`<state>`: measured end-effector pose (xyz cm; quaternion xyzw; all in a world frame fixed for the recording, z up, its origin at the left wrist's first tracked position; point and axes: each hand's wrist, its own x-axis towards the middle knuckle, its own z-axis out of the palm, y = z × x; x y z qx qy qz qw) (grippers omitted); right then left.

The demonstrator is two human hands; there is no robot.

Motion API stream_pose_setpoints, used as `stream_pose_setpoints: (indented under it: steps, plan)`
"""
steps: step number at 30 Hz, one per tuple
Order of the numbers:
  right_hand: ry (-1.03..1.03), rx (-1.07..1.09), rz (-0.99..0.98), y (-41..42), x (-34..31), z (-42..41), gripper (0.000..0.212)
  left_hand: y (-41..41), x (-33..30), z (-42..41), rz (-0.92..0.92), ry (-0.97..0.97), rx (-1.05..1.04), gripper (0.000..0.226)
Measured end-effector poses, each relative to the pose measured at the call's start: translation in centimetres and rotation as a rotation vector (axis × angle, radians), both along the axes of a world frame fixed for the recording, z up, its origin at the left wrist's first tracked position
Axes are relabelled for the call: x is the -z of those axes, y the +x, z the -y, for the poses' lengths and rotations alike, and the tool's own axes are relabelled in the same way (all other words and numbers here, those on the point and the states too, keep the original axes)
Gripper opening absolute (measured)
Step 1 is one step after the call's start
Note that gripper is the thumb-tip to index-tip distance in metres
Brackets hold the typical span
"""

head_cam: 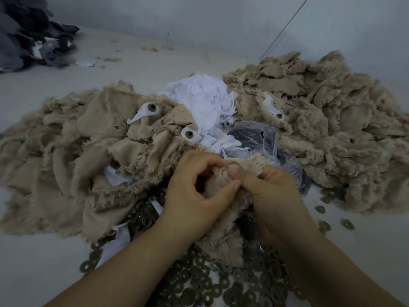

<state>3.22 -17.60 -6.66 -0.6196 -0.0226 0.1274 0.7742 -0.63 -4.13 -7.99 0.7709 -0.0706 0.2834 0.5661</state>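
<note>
A beige plush fabric piece (218, 187) sits between both hands at the centre of the head view. My left hand (194, 191) grips its left side with curled fingers. My right hand (272, 196) pinches its upper right edge, thumb pressed into the fur. Under the hands lies a heap of dark round washers (221, 282). To the left is a pile of beige plush pieces (88, 151), some fitted with white patches carrying dark plastic eyes (152, 107). What the fingers hold inside the fur is hidden.
A second pile of beige plush pieces (327, 134) rises on the right. White fabric patches (203, 100) are heaped in the middle, beside a clear plastic bag (261, 138) of dark parts. Dark cloth (28, 34) lies far left. Loose washers (347, 223) dot the white table.
</note>
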Motion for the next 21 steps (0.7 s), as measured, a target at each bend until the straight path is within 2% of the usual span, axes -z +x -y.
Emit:
stream_pose_setpoints:
  steps: [6,9,12,14,16,18,21]
  plan:
    - [-0.014,-0.01,0.015,0.07,0.08,0.0,0.012,0.24,0.38,0.1,0.034,0.047,-0.048,0.016]
    - [-0.02,0.004,0.01,0.21,0.27,0.0,0.013,0.32,0.55,-0.01,-0.048,-0.039,-0.091,0.012]
    - [0.003,0.003,-0.002,0.41,0.38,0.02,0.013,0.44,0.53,-0.19,-0.136,-0.204,-0.097,0.011]
    - [0.002,0.013,0.001,0.45,0.41,-0.01,0.014,0.5,0.46,-0.35,-0.149,-0.288,-0.072,0.002]
    - [-0.008,0.023,0.014,0.41,0.49,-0.08,0.015,0.36,0.41,-0.35,-0.134,-0.285,-0.042,0.023]
    - [-0.012,0.028,0.011,0.31,0.49,-0.08,0.017,0.34,0.56,-0.17,-0.141,-0.194,-0.055,0.041]
    - [0.026,0.008,-0.019,0.18,0.34,-0.07,0.02,0.48,0.8,-0.01,-0.148,-0.108,-0.095,0.039]
